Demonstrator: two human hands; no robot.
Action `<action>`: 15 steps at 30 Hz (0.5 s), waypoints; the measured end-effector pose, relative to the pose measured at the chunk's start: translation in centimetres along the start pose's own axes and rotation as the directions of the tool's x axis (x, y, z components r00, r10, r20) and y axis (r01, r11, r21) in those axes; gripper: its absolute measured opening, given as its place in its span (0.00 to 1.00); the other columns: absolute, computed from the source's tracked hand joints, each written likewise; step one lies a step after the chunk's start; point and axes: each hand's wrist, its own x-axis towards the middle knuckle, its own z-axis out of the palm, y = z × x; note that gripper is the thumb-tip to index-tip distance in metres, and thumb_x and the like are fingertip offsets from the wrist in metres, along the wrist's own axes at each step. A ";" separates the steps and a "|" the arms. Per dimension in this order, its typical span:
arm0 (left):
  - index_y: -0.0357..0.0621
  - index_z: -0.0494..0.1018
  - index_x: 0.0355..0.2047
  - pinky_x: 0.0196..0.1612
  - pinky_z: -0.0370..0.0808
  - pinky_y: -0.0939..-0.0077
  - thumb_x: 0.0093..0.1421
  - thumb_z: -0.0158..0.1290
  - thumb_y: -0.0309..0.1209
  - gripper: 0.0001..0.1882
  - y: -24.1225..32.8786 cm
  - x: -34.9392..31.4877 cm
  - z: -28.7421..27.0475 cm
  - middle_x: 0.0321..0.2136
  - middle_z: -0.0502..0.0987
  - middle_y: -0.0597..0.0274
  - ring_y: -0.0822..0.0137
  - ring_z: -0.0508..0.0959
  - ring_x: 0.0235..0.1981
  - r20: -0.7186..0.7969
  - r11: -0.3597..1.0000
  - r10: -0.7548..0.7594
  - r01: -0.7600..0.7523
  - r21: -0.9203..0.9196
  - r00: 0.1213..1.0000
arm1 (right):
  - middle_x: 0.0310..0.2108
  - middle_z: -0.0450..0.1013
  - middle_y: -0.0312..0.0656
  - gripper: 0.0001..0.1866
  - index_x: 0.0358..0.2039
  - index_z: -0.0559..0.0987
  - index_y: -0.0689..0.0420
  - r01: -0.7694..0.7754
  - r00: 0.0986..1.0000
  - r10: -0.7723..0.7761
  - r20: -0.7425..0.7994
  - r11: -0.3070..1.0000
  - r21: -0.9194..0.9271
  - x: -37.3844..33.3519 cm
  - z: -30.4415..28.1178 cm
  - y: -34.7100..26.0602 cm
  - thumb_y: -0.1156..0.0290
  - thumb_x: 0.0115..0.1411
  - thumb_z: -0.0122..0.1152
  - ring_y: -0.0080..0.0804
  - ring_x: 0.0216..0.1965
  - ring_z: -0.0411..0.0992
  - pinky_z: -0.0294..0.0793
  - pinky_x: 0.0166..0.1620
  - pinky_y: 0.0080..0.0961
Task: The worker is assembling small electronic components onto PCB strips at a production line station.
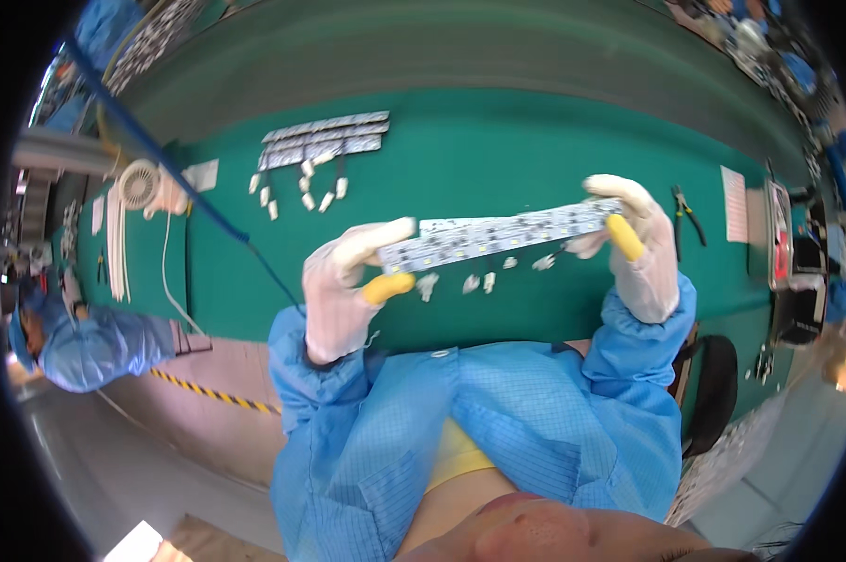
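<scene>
A long, thin LED circuit board (498, 239), silvery white with small yellowish dots, is held up slightly tilted, its right end higher. My left hand (337, 295), in a white glove with a yellow thumb cover, pinches the board's left end. The right end is gripped by my right hand (648, 272), gloved in the same way. Just behind it shows the edge of another white strip (451, 225); whether it is held too, I cannot tell. Several small white connectors (489, 282) appear below the board, partly blurred.
Similar LED boards (325, 136) lie at the far left of the green mat (498, 131), white connectors trailing from them. Dark-handled pliers (687, 217) and a printed sheet (734, 204) lie right. A small fan (140, 184) stands left, near a hanging blue cable (161, 155) and another worker (104, 342).
</scene>
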 end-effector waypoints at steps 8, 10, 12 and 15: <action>0.45 0.77 0.44 0.34 0.76 0.77 0.43 0.66 0.35 0.25 -0.1 0.8 0.5 0.38 0.79 0.58 0.67 0.79 0.30 -0.009 0.986 0.168 -0.168 0.021 0.986 | 0.25 0.73 0.40 0.22 0.48 0.72 0.62 -0.014 1.000 0.014 -0.002 1.000 -0.007 0.1 -1.0 -0.1 0.57 0.63 0.51 0.17 0.18 0.67 0.62 0.23 0.12; 0.47 0.77 0.44 0.32 0.76 0.78 0.41 0.66 0.37 0.26 -0.8 1.0 0.4 0.38 0.79 0.58 0.68 0.78 0.29 -0.024 0.975 0.220 -0.220 0.002 0.975 | 0.22 0.71 0.38 0.21 0.47 0.72 0.61 0.015 1.000 -0.016 -0.017 0.999 -0.034 0.0 -0.8 -0.1 0.57 0.63 0.52 0.14 0.15 0.63 0.56 0.19 0.10; 0.47 0.77 0.44 0.34 0.76 0.78 0.41 0.66 0.38 0.27 -0.7 1.2 0.5 0.37 0.79 0.58 0.67 0.79 0.30 0.004 0.977 0.209 -0.209 -0.051 0.978 | 0.22 0.71 0.37 0.21 0.47 0.72 0.61 -0.043 0.996 0.038 -0.080 0.997 -0.059 -0.3 -0.6 -0.8 0.58 0.63 0.53 0.14 0.15 0.63 0.56 0.19 0.10; 0.38 0.75 0.43 0.39 0.75 0.74 0.48 0.62 0.47 0.28 -0.3 0.6 0.2 0.39 0.78 0.50 0.62 0.79 0.38 0.033 0.983 0.158 -0.154 -0.098 0.987 | 0.22 0.70 0.37 0.20 0.48 0.72 0.62 -0.001 0.998 -0.002 -0.065 0.999 -0.049 -0.1 -0.7 0.3 0.59 0.63 0.53 0.14 0.15 0.63 0.56 0.19 0.10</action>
